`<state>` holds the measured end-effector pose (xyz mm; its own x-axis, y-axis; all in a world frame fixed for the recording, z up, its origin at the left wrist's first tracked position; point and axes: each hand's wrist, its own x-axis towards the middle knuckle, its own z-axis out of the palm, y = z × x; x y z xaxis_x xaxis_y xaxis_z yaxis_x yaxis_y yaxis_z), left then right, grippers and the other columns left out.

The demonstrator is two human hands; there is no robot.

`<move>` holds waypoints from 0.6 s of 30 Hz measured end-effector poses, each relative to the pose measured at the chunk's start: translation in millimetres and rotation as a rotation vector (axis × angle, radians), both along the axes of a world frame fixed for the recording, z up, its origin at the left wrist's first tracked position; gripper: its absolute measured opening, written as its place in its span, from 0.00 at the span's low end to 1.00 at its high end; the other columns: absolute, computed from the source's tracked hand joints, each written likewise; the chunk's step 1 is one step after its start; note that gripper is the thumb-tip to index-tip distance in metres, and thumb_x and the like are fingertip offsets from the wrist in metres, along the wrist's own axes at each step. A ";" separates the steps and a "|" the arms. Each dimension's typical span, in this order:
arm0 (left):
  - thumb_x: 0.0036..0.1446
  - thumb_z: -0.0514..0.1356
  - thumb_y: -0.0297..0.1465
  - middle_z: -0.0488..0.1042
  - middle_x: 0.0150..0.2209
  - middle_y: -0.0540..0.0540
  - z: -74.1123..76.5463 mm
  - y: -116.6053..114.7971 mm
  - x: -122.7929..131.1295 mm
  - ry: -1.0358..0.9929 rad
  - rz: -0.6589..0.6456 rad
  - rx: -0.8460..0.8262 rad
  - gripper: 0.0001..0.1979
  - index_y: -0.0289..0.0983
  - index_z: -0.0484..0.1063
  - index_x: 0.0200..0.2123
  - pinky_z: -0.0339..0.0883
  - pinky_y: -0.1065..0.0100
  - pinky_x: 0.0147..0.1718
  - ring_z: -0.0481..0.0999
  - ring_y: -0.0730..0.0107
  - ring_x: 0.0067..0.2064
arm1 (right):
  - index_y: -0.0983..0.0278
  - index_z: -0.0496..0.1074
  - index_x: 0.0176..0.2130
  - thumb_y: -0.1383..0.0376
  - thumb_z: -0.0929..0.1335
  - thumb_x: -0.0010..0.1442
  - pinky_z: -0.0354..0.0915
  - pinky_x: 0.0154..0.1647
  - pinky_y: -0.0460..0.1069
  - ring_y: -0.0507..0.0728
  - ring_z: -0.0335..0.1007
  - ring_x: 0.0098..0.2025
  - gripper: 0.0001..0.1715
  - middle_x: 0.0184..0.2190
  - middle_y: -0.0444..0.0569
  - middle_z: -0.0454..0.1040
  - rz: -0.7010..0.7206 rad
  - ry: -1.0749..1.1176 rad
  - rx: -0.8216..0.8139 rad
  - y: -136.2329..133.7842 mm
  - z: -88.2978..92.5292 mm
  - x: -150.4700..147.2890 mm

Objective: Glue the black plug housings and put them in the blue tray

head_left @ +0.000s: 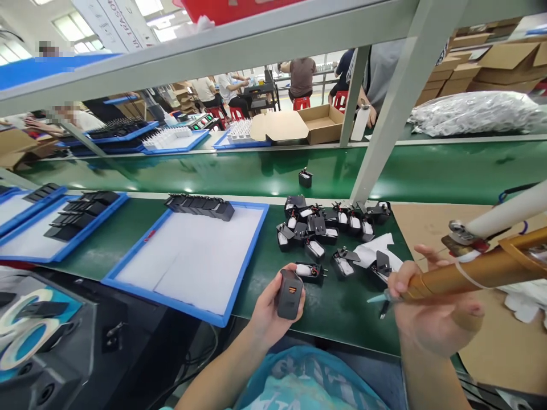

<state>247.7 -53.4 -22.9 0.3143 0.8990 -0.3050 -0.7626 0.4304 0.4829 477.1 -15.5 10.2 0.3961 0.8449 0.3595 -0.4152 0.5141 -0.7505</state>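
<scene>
My left hand [271, 310] is closed around a black charger housing [290, 294] with an orange-lined slot on its upper face. In my right hand [431, 310] lies a brown glue-dispensing syringe [461, 272], its pale blue nozzle [378, 298] pointing left toward the housing but apart from it. Just beyond my left hand is an open charger housing [310, 272] with white parts inside and prongs facing right. A cluster of similar black housings [316, 223] covers the bench behind it, many with white parts and wires showing.
A blue-rimmed tray [245, 259] at left holds a row of black units [200, 206] along its far edge. One housing [305, 177] sits on the green conveyor belt [239, 176]. A slanted metal post [387, 108] rises at right. Brown cardboard [499, 336] covers the bench's right side.
</scene>
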 end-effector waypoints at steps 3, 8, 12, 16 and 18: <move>0.60 0.58 0.40 0.69 0.34 0.48 0.8 -0.5 -1.7 -0.024 -0.005 0.056 0.15 0.42 0.67 0.48 0.62 0.77 0.24 0.70 0.76 0.29 | 0.55 0.74 0.40 0.43 0.68 0.49 0.55 0.11 0.49 0.50 0.62 0.18 0.25 0.46 0.47 0.66 -0.029 0.004 -0.008 1.4 -2.3 2.4; 0.60 0.58 0.41 0.69 0.32 0.47 1.7 8.4 -22.6 0.163 0.044 0.155 0.18 0.42 0.65 0.51 0.63 0.72 0.26 0.71 0.72 0.31 | 0.54 0.75 0.39 0.42 0.68 0.48 0.55 0.12 0.50 0.50 0.61 0.19 0.25 0.46 0.45 0.68 -0.035 0.002 -0.036 1.5 -4.2 5.9; 0.58 0.57 0.44 0.68 0.30 0.48 14.5 25.5 -54.5 0.400 0.084 0.209 0.21 0.40 0.64 0.51 0.63 0.69 0.28 0.69 0.72 0.29 | 0.55 0.76 0.36 0.42 0.66 0.47 0.53 0.13 0.51 0.52 0.61 0.18 0.25 0.44 0.46 0.68 -0.080 0.031 -0.091 1.7 0.4 7.2; 0.60 0.54 0.46 0.67 0.31 0.48 31.4 30.4 -71.4 0.549 0.151 0.317 0.22 0.42 0.61 0.53 0.62 0.68 0.29 0.69 0.70 0.30 | 0.54 0.74 0.33 0.39 0.67 0.43 0.53 0.12 0.53 0.54 0.60 0.17 0.27 0.40 0.46 0.68 -0.135 0.017 -0.134 3.9 -1.1 10.1; 0.61 0.53 0.47 0.67 0.33 0.47 35.5 30.3 -72.7 0.605 0.158 0.348 0.22 0.42 0.61 0.54 0.63 0.68 0.29 0.70 0.70 0.31 | 0.52 0.73 0.32 0.37 0.66 0.42 0.52 0.13 0.52 0.53 0.59 0.18 0.27 0.42 0.45 0.68 -0.127 0.031 -0.162 4.6 -7.7 12.7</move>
<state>175.0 -23.0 12.6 0.0387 0.9967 -0.0719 -0.3581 0.0811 0.9301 489.8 -10.9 2.5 0.5122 0.8332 0.2087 -0.3789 0.4372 -0.8157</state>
